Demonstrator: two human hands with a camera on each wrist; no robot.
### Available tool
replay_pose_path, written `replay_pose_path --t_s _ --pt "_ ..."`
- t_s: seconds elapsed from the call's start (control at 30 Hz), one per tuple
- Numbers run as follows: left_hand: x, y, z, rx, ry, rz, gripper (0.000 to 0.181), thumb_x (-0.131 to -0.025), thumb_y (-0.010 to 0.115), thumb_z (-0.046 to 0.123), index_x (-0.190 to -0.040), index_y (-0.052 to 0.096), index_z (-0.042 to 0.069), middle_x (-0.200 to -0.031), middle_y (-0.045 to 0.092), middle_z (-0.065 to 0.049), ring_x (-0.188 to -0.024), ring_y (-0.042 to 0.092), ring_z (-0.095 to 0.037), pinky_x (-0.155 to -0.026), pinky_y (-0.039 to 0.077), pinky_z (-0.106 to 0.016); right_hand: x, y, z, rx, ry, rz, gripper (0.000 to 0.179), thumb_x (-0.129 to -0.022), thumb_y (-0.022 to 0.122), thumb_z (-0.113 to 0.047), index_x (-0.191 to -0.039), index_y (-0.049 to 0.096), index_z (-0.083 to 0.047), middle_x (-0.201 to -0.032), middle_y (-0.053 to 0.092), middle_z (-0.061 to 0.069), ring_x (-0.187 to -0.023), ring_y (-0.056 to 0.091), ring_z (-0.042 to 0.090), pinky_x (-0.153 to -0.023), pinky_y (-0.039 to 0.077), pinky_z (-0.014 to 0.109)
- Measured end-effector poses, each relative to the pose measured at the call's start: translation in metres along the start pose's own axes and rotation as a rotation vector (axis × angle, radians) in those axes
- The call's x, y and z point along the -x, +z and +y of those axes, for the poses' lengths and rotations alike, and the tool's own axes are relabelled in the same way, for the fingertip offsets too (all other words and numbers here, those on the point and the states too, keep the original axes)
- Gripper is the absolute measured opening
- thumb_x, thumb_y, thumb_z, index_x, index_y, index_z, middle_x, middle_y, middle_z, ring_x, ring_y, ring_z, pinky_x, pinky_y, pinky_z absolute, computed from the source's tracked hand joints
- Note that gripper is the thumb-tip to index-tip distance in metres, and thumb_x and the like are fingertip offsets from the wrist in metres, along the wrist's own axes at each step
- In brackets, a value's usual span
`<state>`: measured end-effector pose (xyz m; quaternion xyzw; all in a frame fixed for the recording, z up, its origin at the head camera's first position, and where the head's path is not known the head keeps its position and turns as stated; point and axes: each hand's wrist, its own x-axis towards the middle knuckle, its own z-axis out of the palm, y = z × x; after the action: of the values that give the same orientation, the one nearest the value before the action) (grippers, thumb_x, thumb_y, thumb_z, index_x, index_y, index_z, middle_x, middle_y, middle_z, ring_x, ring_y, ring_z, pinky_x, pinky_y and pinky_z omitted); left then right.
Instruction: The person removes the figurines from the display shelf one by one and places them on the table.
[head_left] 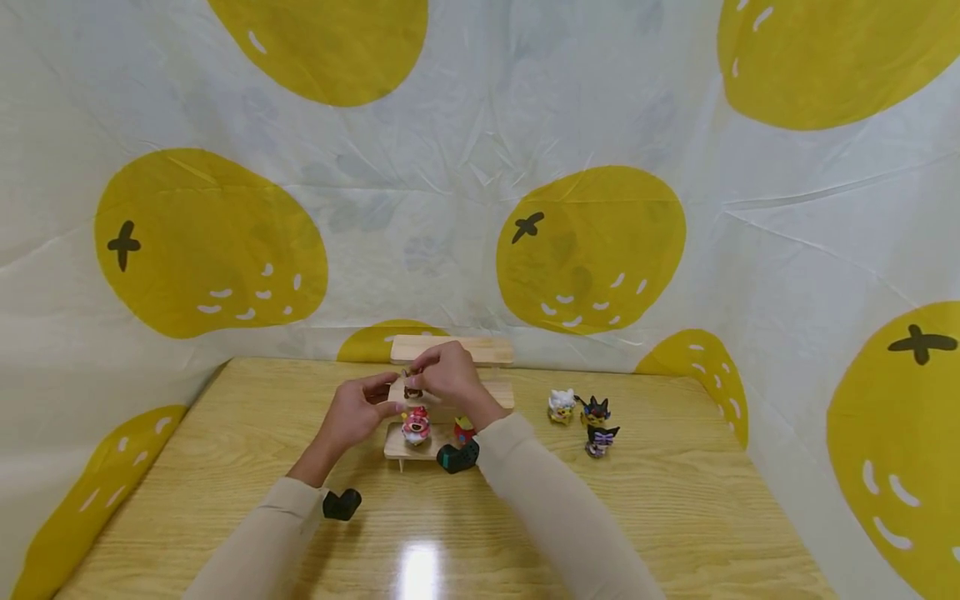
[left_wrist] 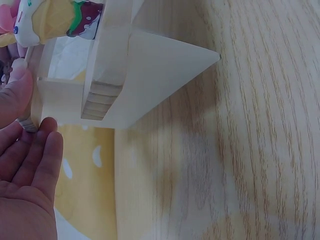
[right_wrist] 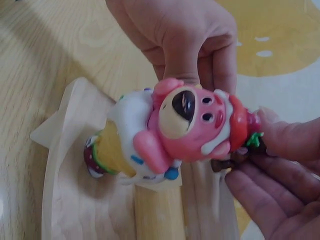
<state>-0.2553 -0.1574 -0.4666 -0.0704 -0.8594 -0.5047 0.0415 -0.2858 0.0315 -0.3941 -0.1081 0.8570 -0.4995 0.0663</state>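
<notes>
A three-tier wooden display stand (head_left: 498, 393) stands at the back of the table. My left hand (head_left: 354, 414) grips the left end of its middle tier, thumb above and fingers underneath in the left wrist view. With thumb and fingertips my right hand (head_left: 452, 377) pinches a small brown figurine (head_left: 412, 391) over that tier, mostly hidden by the fingers. On the lowest tier stands a pink bear figurine (right_wrist: 187, 117) with a red hat and an ice-cream-cone body. To its right is a red and yellow figurine (head_left: 464, 428), partly covered by the right wrist's camera.
Right of the stand, a white-and-yellow figurine (head_left: 561, 406), a black-eared figurine (head_left: 596, 411) and a figurine with a purple bow (head_left: 599, 442) stand close together on the wooden table (head_left: 660, 517). A patterned cloth (head_left: 420, 242) hangs behind and at both sides.
</notes>
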Motion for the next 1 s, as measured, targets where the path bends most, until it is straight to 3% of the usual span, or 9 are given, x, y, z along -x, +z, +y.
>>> replay_pose_path --t_s 0.27,0.67,1.0 --pt "-0.001 0.001 0.001 -0.021 0.012 0.005 0.056 -0.092 0.081 0.018 -0.144 0.063 0.003 -0.144 0.065 -0.02 -0.125 0.069 -0.036 -0.104 0.059 -0.05 0.002 -0.006 0.005 0.057 -0.079 0.033 0.005 -0.085 0.086 -0.009 -0.09 0.085 -0.008 -0.089 0.081 0.007 -0.08 0.072 0.017 -0.077 0.063 0.033" --pt "0.0 0.003 0.001 -0.008 -0.007 0.0 0.057 -0.093 0.08 0.017 -0.145 0.061 0.003 -0.146 0.063 -0.02 -0.125 0.069 -0.036 -0.104 0.06 -0.048 0.008 -0.021 0.009 -0.038 -0.019 -0.01 0.009 -0.088 0.083 -0.005 -0.097 0.084 -0.003 -0.097 0.08 0.007 -0.084 0.072 0.019 -0.075 0.064 0.034" --pt "0.001 0.002 0.0 -0.021 -0.002 0.015 0.056 -0.093 0.08 0.015 -0.144 0.062 0.001 -0.145 0.064 -0.02 -0.125 0.068 -0.036 -0.106 0.058 -0.05 0.009 -0.033 0.014 0.013 -0.056 0.009 0.006 -0.087 0.084 -0.006 -0.092 0.085 -0.005 -0.094 0.081 0.007 -0.083 0.072 0.019 -0.074 0.062 0.031"
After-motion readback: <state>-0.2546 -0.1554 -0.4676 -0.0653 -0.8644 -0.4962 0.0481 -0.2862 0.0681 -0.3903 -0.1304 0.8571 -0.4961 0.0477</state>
